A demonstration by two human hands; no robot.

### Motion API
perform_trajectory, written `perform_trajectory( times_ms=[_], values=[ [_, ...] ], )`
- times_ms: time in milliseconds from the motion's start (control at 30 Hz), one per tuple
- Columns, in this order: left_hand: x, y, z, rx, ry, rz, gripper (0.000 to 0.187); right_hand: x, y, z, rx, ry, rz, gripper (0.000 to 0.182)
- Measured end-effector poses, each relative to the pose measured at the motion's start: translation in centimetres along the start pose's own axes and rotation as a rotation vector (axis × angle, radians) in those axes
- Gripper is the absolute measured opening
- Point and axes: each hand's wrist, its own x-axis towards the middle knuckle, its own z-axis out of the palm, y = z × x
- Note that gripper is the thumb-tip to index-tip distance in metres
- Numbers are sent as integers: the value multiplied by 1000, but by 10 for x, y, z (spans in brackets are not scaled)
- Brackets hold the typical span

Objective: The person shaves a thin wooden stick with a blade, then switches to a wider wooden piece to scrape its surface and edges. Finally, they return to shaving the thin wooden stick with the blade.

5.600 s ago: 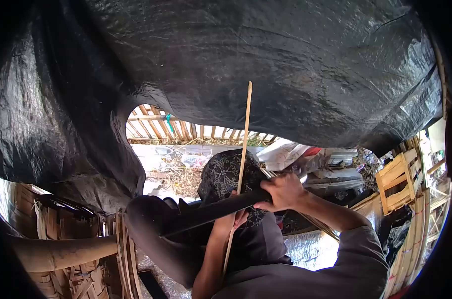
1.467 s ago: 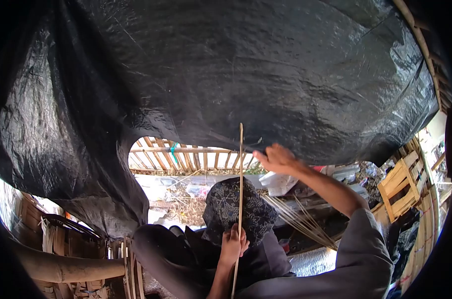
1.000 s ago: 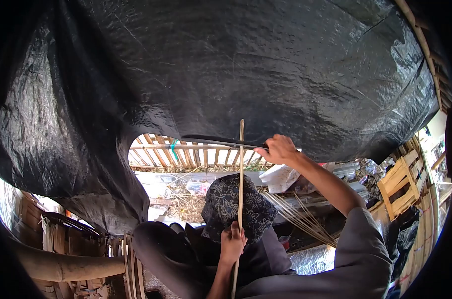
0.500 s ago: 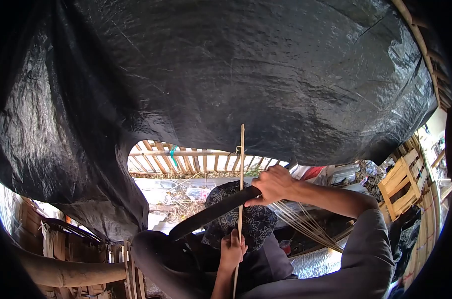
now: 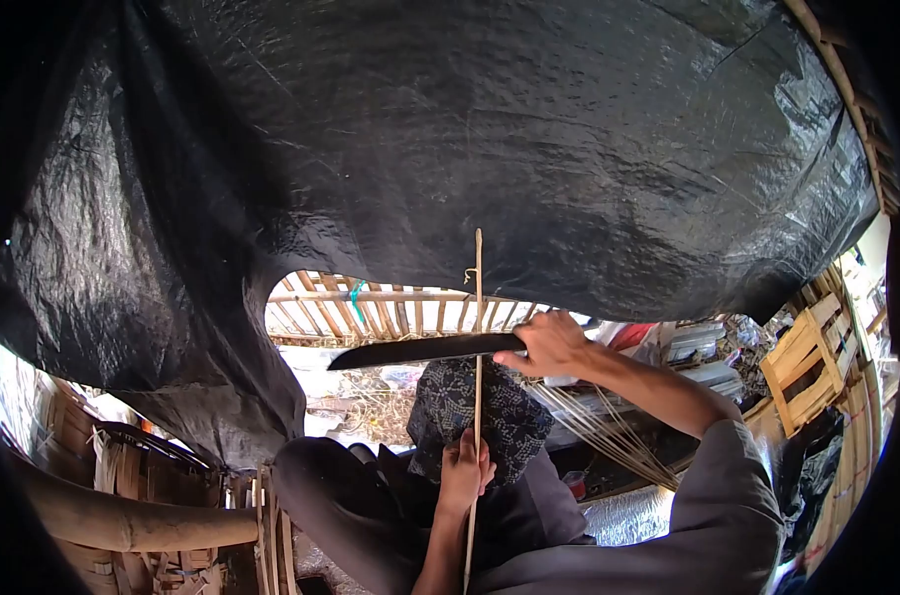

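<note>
My left hand (image 5: 466, 470) is closed around the lower part of a thin bamboo strip (image 5: 479, 288), which stands nearly upright in view. A machete (image 5: 410, 351) with a dark blade is in my right hand (image 5: 552, 344), its handle hidden by my fingers. The blade lies almost level across the strip, well above my left hand, with its tip to the left. A small curled shaving (image 5: 469, 275) hangs near the strip's top. Behind the strip, a dark patterned cloth (image 5: 509, 426) covers my knee.
A large black plastic sheet (image 5: 490, 139) hangs in front. Several thin strips (image 5: 609, 436) lie to the right, near a red cup (image 5: 575, 484). A wooden crate (image 5: 805, 369) stands farther right; a thick bamboo pole (image 5: 143, 524) runs at lower left.
My right hand has moved slightly up with the machete. The blade has swung from slanting down-left to nearly level, higher along the strip. My left hand keeps its grip.
</note>
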Motion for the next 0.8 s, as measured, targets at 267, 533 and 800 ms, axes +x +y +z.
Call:
perform_trajectory(
  times_ms=[267, 533, 800],
  values=[
    [2, -3, 0, 89, 58, -3, 45, -16, -9, 0, -164, -93, -219, 68],
    [3, -5, -1, 66, 21, 26, 44, 8, 27, 1, 111, -55, 166, 76],
    [-1, -3, -1, 106, 29, 22, 45, -6, 11, 8, -126, 134, -242, 68]
  ],
)
